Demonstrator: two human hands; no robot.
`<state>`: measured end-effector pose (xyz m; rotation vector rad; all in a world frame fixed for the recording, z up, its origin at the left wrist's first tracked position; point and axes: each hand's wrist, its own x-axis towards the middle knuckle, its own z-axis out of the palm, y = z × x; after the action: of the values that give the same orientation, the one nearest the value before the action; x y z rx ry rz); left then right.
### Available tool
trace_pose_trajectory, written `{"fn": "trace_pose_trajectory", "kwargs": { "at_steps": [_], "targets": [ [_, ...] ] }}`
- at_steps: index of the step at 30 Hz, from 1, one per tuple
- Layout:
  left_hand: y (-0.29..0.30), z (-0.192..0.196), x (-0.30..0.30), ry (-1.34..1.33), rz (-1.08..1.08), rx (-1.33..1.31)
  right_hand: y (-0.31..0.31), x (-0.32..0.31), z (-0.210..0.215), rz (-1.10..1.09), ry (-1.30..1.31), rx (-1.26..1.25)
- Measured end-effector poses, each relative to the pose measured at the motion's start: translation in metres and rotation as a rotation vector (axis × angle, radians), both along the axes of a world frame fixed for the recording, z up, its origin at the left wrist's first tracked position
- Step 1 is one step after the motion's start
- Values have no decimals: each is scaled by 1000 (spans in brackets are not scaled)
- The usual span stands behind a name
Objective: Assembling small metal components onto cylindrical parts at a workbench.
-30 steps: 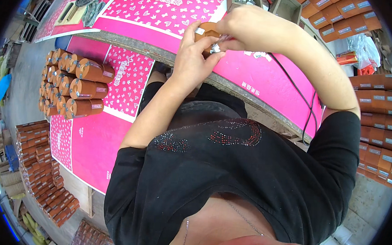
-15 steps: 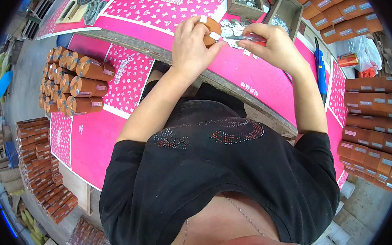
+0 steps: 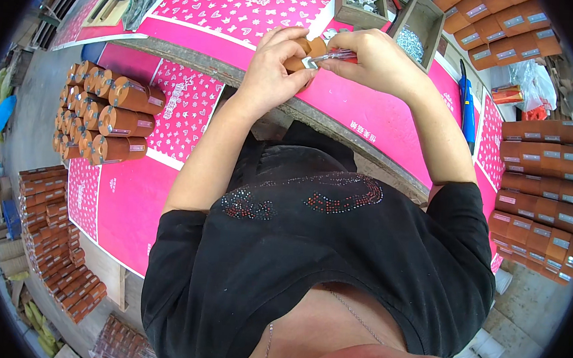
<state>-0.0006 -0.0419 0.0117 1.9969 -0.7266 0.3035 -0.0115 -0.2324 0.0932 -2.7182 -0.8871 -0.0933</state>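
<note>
My left hand (image 3: pixel 270 72) is closed around a small orange-brown wooden round box (image 3: pixel 317 48), above the front edge of the pink table. On the box's near side sits a small white metal piece (image 3: pixel 308 63). My right hand (image 3: pixel 377 58) grips a screwdriver (image 3: pixel 342 54) with a clear and red handle. Its shaft points left and its tip meets the white piece, close to my left fingertips. Small white metal plates (image 3: pixel 331 33) lie just behind my right hand, which partly covers them.
Behind my right hand stand a wooden tray with white parts (image 3: pixel 360 19) and another with small silver parts (image 3: pixel 426 40). A blue tool (image 3: pixel 467 105) lies on the right. Finished-looking brown round boxes (image 3: pixel 124 122) are stacked left, more brown blocks (image 3: pixel 539 181) right.
My right hand has moved left, bringing the screwdriver's tip onto the white piece on the box. The box has turned and come slightly lower in my left hand.
</note>
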Motion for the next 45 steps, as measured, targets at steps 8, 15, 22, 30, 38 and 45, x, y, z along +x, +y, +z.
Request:
{"fn": "trace_pose_trajectory", "kwargs": {
  "at_steps": [8, 15, 22, 30, 38, 45],
  "targets": [
    [1, -1, -1, -6, -6, -10, 11, 10, 15, 21, 53, -104],
    [1, -1, 0, -25, -11, -24, 25, 21, 30, 158, 26, -258],
    [1, 1, -3, -10, -5, -48, 38, 19, 40, 225, -24, -434],
    [3, -4, 1, -55, -8, -32, 48, 20, 41, 197, 34, -388],
    [1, -4, -1, -71, -17, -90, 41, 39, 4, -5, -170, -45],
    [3, -3, 0, -29, -31, -96, 37, 22, 9, 17, -334, -219]
  ]
}}
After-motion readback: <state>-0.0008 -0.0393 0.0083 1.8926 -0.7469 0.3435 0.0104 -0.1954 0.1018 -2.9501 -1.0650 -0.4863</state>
